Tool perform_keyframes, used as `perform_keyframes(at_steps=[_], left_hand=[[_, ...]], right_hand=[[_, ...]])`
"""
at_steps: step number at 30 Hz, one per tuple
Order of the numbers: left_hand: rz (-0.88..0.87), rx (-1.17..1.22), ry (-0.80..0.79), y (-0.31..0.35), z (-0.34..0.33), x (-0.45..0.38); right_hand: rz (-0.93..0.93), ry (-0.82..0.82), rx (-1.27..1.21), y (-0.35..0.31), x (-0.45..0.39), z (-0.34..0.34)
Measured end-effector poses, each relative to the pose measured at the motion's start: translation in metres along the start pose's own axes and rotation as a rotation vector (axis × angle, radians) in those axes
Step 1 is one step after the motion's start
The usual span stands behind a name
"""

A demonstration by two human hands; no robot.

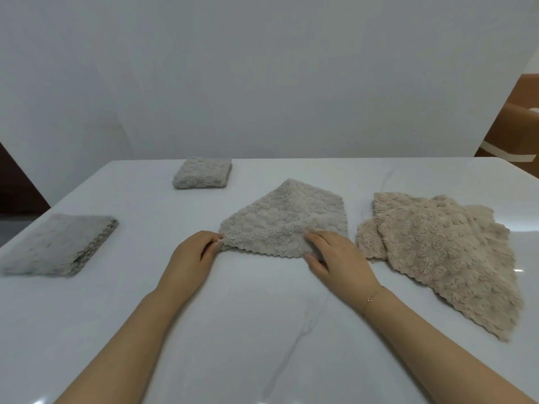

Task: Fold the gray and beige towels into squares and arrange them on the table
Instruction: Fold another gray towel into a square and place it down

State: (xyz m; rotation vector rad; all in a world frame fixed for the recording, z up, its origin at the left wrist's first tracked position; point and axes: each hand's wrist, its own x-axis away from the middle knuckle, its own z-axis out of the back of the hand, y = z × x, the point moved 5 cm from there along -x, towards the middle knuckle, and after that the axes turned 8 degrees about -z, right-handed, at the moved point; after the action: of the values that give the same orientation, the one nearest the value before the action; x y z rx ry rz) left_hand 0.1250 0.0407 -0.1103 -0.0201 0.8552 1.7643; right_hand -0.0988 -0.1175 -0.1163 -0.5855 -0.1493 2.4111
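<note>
Desk (262,330) edges are showing at the far side and at the left, and a wide bare stretch is lying between the person and the towels. A gray towel (287,221) is lying flat at the middle, its scalloped near edge running between the 2 hands. The left hand (194,253) is pinching the towel's near left corner with curled fingertips. The right hand (335,256) is resting on the near right corner, fingers bent over the cloth and the thumb at its edge, gripping it. Just right of it, a loose beige pile (446,252) is spreading toward the desk's right edge, close beside the right hand but apart from the gray towel. 2 folded gray squares are sitting well apart from the hands: 1 far square (202,173) near the back edge, 1 left square (58,244) near the left edge. A bracelet (373,297) is circling the right wrist. A white wall (262,77) is standing behind the desk.
</note>
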Motion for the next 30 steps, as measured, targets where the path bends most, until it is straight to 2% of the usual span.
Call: perform_keyframes(at_steps=[6, 14, 16, 21, 26, 30], left_hand=[[0.21, 0.329, 0.187, -0.01, 0.015, 0.007], [0.326, 0.597, 0.317, -0.03, 0.02, 0.01], [0.335, 0.657, 0.357, -0.03, 0.023, 0.011], [0.351, 0.759, 0.427, -0.039, 0.036, 0.011], [0.403, 0.716, 0.44, -0.048, 0.04, 0.009], [0.418, 0.737, 0.435, -0.051, 0.04, 0.008]], right_hand=[[-0.011, -0.054, -0.099, -0.021, -0.016, -0.007], [0.026, -0.001, -0.253, -0.037, -0.022, -0.003], [-0.026, -0.023, -0.39, -0.036, -0.019, 0.002], [-0.321, -0.029, -0.957, -0.024, -0.016, 0.007], [-0.398, -0.264, -1.172, -0.012, -0.02, -0.005], [-0.447, -0.263, -1.391, -0.002, -0.023, -0.01]])
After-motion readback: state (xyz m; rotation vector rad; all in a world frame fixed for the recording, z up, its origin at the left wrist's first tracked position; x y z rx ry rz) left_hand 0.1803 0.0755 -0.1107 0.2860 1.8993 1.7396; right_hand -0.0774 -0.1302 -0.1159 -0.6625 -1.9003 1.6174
